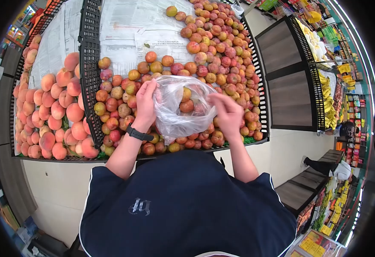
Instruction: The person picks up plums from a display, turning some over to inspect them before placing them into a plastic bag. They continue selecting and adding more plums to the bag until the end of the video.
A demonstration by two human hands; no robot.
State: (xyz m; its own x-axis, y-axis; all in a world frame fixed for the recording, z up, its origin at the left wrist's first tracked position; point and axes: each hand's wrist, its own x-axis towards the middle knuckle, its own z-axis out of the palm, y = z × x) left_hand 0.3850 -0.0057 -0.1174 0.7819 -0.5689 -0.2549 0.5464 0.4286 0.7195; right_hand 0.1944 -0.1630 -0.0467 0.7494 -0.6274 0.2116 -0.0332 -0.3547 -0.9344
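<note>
Clear plastic bag point(168, 122) above plums point(226, 62): left hand point(145, 105) pinches its rim at ten o'clock, right hand point(230, 115) at two, apparently keeping the mouth spread.

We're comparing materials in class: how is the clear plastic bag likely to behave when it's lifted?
The plastic bag will probably be floppy, since its thin film wrinkles by the left hand. Its base would likely sag, as fruits appear to sit inside. Being round, they may roll together as it rises.
</note>
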